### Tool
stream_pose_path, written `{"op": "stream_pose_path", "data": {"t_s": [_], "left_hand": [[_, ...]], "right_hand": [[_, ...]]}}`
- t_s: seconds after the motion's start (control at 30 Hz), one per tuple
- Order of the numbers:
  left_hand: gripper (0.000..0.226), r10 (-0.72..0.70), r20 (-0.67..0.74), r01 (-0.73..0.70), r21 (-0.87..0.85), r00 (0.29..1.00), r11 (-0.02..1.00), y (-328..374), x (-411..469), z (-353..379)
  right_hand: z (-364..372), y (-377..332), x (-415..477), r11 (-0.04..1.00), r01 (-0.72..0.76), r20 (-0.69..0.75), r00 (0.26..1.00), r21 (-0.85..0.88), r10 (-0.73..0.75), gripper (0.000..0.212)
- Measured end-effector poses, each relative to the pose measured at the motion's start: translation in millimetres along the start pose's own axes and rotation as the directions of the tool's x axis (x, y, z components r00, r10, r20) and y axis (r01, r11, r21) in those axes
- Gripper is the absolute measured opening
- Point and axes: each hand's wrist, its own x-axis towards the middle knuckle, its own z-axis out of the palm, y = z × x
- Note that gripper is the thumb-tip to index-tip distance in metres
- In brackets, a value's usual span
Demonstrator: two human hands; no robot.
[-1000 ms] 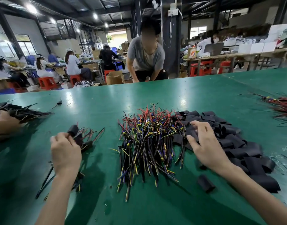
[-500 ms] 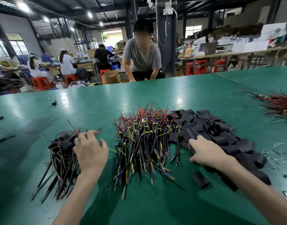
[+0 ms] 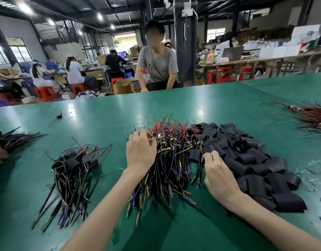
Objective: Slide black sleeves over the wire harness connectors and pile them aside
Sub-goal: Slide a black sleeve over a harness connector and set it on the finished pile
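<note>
Head view: left hand (image 3: 140, 153) is resting on the wire harness pile (image 3: 171, 165), fingers curling among the connectors (image 3: 167, 140); right hand (image 3: 219, 176), fingers bent, is touching the black sleeves heap (image 3: 250, 158) alongside. Whether either hand is gripping cannot be told. Further left, sleeved harnesses (image 3: 72, 165) are lying piled.

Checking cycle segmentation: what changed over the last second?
The left hand let go of its load over the finished pile, then moved right to the unsleeved harness pile, fingers curled at its connector end. The right hand drew back to the near-left edge of the sleeve pile, fingers curled. A grasp cannot be told for either. The piles stayed put.
</note>
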Motion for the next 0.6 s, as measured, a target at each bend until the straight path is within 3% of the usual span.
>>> {"op": "stream_pose_path", "data": {"t_s": [0.1, 0.17, 0.43, 0.6], "left_hand": [[0.033, -0.025, 0.207, -0.018, 0.205, 0.978, 0.979, 7, 15, 8], [0.033, -0.089, 0.322, -0.021, 0.324, 0.943, 0.946, 10, 23, 11], [0.021, -0.176, 0.360, 0.016, 0.405, 0.916, 0.914, 17, 33, 7], [0.027, -0.284, 0.297, 0.192, 0.304, 0.912, 0.933, 21, 37, -1]], "right_hand": [[0, 2, 1, 0.989, 0.014, -0.036, 0.999, 0.149, -0.009, 0.027], [2, 5, 1, 0.977, 0.023, -0.046, 0.999, 0.213, -0.013, 0.031], [3, 10, 4, 0.962, 0.035, -0.040, 0.999, 0.272, -0.025, 0.052], [2, 11, 5, 0.950, 0.027, -0.060, 0.998, 0.310, -0.009, 0.052]]}}
